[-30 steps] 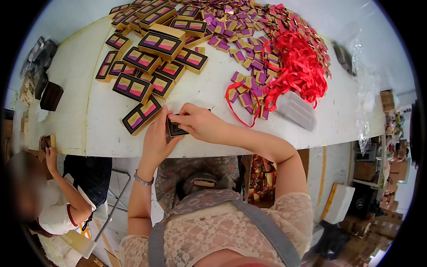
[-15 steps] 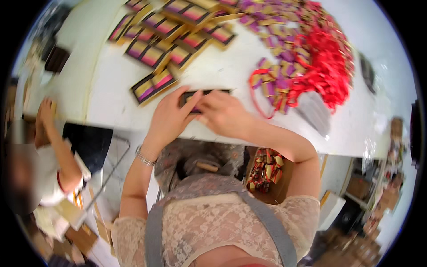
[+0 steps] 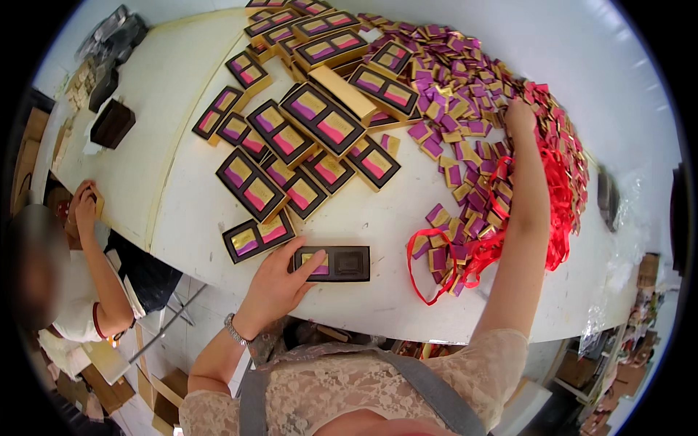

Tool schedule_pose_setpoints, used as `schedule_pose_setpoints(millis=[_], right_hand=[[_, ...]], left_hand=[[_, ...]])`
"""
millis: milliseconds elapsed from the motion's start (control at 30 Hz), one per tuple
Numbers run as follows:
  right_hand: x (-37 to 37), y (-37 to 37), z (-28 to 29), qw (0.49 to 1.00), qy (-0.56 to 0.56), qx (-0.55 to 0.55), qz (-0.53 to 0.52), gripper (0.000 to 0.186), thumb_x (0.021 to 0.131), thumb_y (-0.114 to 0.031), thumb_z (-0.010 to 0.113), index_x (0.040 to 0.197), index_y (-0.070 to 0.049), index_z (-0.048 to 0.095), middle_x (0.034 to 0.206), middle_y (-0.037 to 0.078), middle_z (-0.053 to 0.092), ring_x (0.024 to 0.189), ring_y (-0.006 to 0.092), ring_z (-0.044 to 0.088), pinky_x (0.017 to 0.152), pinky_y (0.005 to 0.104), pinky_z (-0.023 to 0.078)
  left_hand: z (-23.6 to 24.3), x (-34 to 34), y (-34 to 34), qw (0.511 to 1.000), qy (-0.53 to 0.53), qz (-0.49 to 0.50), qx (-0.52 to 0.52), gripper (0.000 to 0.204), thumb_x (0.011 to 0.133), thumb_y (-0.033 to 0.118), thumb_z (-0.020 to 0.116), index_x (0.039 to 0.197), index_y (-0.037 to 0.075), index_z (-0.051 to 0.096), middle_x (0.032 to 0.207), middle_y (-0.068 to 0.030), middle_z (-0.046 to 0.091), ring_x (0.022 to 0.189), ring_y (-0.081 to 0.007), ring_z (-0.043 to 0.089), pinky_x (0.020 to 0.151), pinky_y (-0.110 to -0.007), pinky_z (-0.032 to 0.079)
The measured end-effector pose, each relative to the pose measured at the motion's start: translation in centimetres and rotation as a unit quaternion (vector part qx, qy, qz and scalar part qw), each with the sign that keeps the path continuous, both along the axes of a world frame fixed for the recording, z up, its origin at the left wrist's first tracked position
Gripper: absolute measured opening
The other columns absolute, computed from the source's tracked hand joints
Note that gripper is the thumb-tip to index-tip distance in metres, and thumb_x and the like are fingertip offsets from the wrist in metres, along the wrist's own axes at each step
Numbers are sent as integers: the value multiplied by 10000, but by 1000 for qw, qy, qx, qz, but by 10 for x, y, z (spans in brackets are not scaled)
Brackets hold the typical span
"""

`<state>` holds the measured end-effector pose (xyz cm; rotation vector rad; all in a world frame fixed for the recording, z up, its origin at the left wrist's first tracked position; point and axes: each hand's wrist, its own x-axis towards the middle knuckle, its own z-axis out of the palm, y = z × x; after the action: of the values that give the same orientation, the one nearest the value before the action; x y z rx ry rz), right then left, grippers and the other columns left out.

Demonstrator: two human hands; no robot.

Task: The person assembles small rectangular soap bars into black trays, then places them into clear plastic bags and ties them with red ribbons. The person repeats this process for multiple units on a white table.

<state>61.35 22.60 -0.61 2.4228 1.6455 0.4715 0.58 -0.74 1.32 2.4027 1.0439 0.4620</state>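
Near the table's front edge lies a small black-lined gold box, with two compartments. A purple and gold wrapped piece sits in its left compartment; the right one is bare black. My left hand grips the box's left end, thumb over the wrapped piece and fingers along the far side. My right hand is stretched far out to the right, at the heap of wrapped pieces. Its fingertips are hard to make out there. A tangle of red ribbon lies beside my right forearm.
Stacked two-compartment boxes with purple and pink pieces cover the table's far middle. A loop of red ribbon lies right of my box. Across the left table section stands a dark box. A co-worker's hands are at the left edge.
My right hand has left the box and moved far right to the heap. The left hand stays on the box. The view has tilted up, showing more of the table.
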Motion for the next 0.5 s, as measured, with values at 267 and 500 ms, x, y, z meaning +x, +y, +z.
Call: schedule_pose_setpoints(millis=[267,500], right_hand=[[-198,-118,50,676,709,185,79,336,818,-143,679,1118,-16,596,895,78,667,810,141,659,647,274,532],[-390,-268,26,778,531,214,258,212,780,-123,730,984,-89,682,772,-7,637,749,126,597,745,290,430]], left_hand=[[-3,0,-6,999,-11,13,31,557,792,117,707,1324,133,543,1352,-214,439,1176,-401,488,966,-437,437],[-24,3,-9,990,-54,17,129,541,837,170,689,1350,153,519,1332,-201,441,1187,-385,488,954,-422,447]])
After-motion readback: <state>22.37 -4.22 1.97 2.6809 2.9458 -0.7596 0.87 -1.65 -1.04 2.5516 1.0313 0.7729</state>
